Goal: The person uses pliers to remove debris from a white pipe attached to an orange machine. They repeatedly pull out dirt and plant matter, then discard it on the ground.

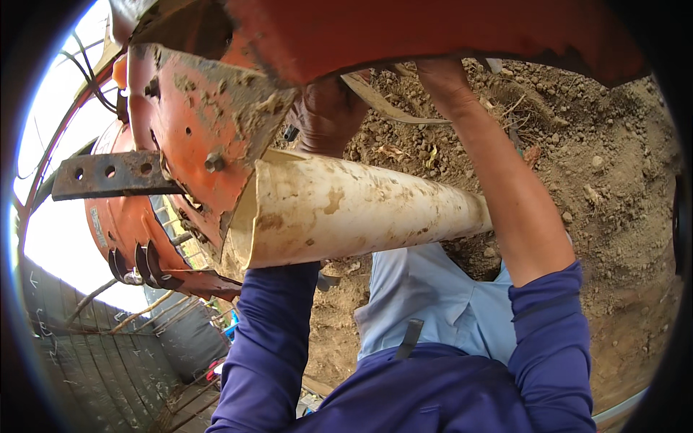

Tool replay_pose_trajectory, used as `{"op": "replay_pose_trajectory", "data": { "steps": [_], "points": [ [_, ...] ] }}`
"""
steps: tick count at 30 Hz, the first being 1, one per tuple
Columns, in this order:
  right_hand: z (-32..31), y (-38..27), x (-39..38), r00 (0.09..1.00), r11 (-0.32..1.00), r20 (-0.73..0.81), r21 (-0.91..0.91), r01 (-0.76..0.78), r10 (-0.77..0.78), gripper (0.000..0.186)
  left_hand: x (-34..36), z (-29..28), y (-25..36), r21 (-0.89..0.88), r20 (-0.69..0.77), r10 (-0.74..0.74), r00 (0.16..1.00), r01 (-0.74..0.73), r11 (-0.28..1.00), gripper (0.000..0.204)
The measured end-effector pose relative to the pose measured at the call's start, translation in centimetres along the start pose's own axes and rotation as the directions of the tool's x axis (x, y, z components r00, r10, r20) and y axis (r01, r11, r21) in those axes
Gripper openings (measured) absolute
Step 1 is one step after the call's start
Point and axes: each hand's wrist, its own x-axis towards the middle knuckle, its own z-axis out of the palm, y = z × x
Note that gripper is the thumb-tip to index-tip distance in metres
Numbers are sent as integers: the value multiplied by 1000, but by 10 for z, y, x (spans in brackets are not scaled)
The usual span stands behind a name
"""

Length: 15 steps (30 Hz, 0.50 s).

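Note:
A dirt-stained white plastic tube lies across my left forearm, beside a rusty orange metal housing with bolts. My left hand shows above the tube with curled fingers, near a dark rod end; what it grips is unclear. My right arm reaches up past the tube, and my right hand is under a red curved panel, its fingers hidden. A pale curved strip runs between my hands.
A rusty bar with holes juts left from the housing. Loose soil with stones lies below and to the right. My legs are below the tube. Dark sheeting and poles stand at the lower left.

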Motion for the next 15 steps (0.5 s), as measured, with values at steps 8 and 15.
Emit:
{"op": "replay_pose_trajectory", "data": {
  "steps": [8,15],
  "points": [
    [-4,-39,-36,969,968,-190,-224,111,-156,43,3,5,-11,111,-76,88,993,-79,991,34],
    [12,-50,-28,921,854,-9,-379,356,-389,34,4,6,-10,68,-82,39,996,-33,997,29]
  ]
}}
